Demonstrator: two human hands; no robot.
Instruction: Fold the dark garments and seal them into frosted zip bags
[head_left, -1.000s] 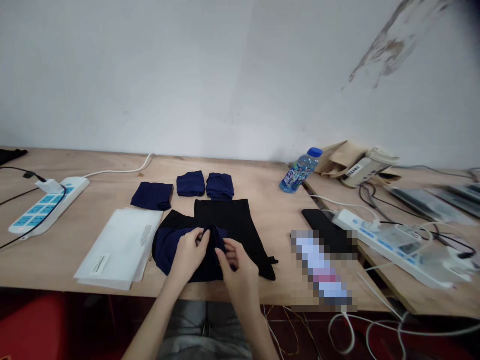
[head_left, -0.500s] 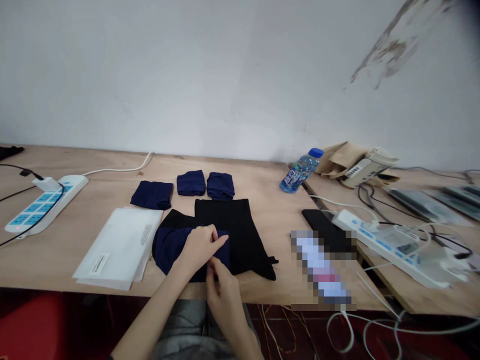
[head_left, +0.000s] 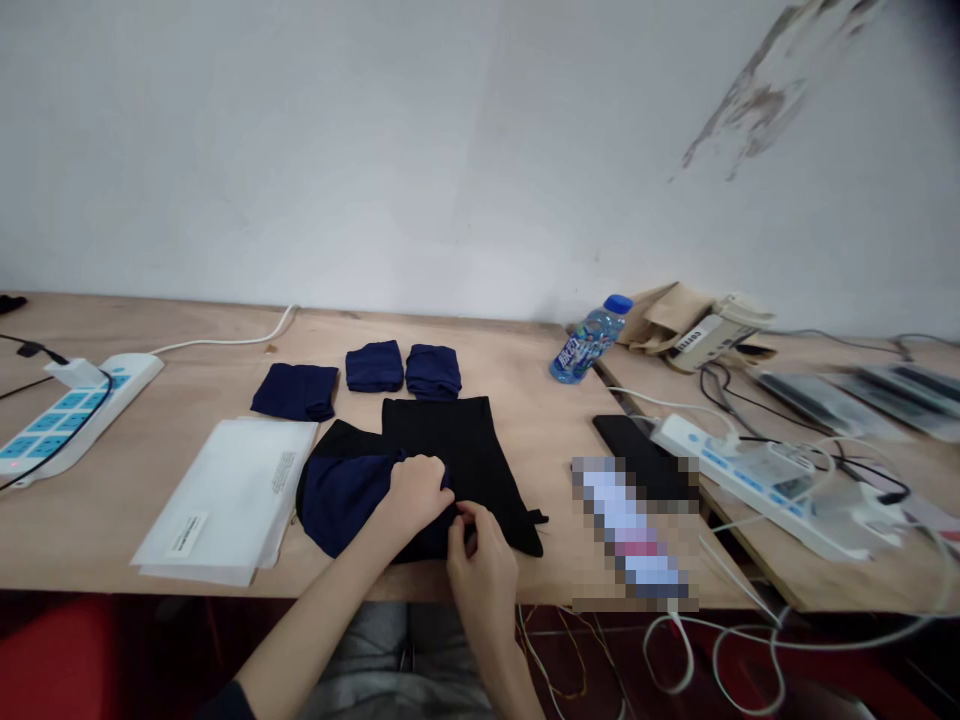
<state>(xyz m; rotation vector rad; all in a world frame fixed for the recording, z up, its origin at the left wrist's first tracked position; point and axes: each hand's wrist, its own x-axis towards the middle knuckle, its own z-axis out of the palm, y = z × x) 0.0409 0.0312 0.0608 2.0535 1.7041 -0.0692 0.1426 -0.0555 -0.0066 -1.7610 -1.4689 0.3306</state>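
A navy blue cloth (head_left: pixel 345 500) lies bunched over black fabric at the front of the table. My left hand (head_left: pixel 420 490) is closed on its right end, the fingers curled under and partly hidden. Close beside it, my right hand (head_left: pixel 484 555) pinches at the cloth's right edge; the exact spot between its fingertips is hard to see. Flat black fabric (head_left: pixel 442 425) with a small tab at its right corner spreads behind and beneath both hands. Behind it sit three folded navy pieces: a left one (head_left: pixel 295 390), a middle one (head_left: pixel 374 367) and a right one (head_left: pixel 433 371).
Clear plastic bags (head_left: pixel 225 490) lie on the left, near a power strip (head_left: pixel 82 415). To the right are a blue-capped bottle (head_left: pixel 591 340), a black phone-like slab (head_left: pixel 637 455), a blurred-out item (head_left: pixel 634 535), another power strip (head_left: pixel 750 490) and loose cables.
My right hand has moved right, away from under the left hand to the cloth's right edge. My left hand has curled its fingers in. The view has shifted slightly.
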